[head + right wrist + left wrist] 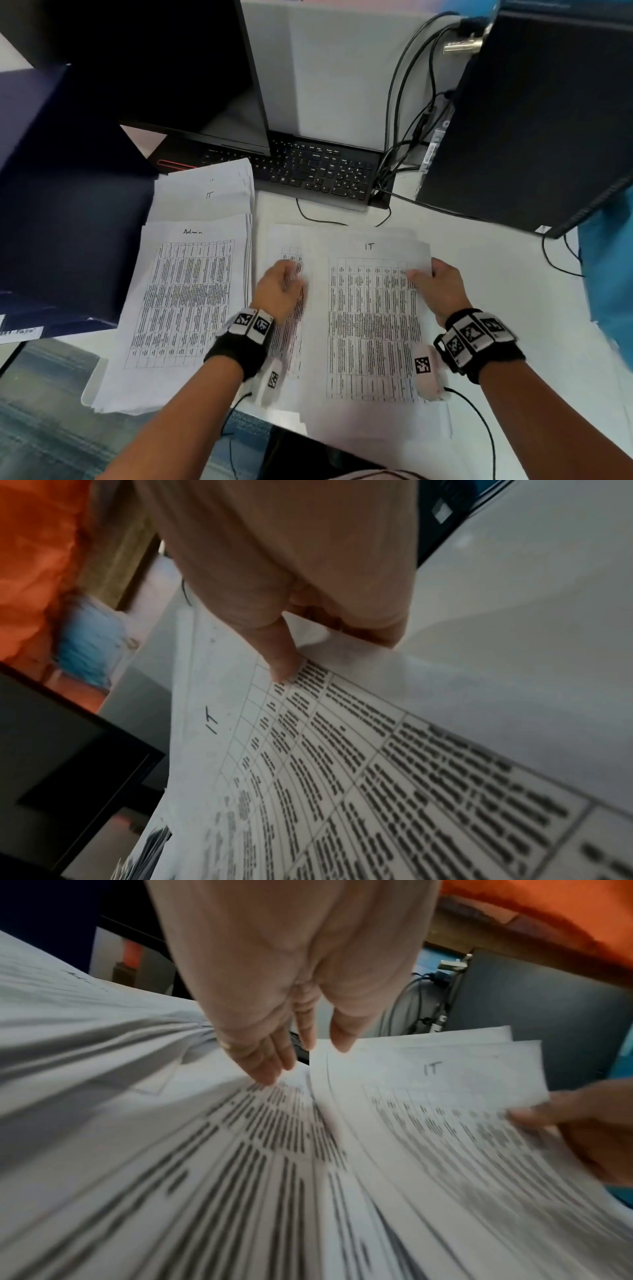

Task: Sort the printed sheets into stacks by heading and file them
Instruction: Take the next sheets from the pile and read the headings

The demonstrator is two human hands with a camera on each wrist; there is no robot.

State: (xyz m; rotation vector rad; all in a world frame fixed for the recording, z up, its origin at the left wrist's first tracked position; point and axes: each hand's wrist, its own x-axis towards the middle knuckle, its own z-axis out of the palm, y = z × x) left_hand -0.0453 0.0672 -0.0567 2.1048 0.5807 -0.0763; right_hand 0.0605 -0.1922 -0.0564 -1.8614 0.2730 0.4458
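At six o'clock on the desk (496, 274), the right hand (442, 287) pinches the IT sheet (370, 325) at its three-o'clock edge while the left hand (279, 291), fingers spread, rests on the unsorted pile (291, 342), the Admin stack (185, 301) at nine o'clock.

Three piles of printed sheets lie on the bench: one headed "Admin" (186, 301) at centre left, one headed "IT" (209, 193) just above it, and an unsorted pile (346, 342) at lower centre, its top sheet (373, 318) also headed "IT". Two hands are in frame, the left hand (279, 291) and the right hand (442, 287), each wrist carrying one band. One keyboard (308, 169), one monitor (164, 68) and one computer tower (534, 120) fill the top. One dark folder (65, 205) sits at the left edge.
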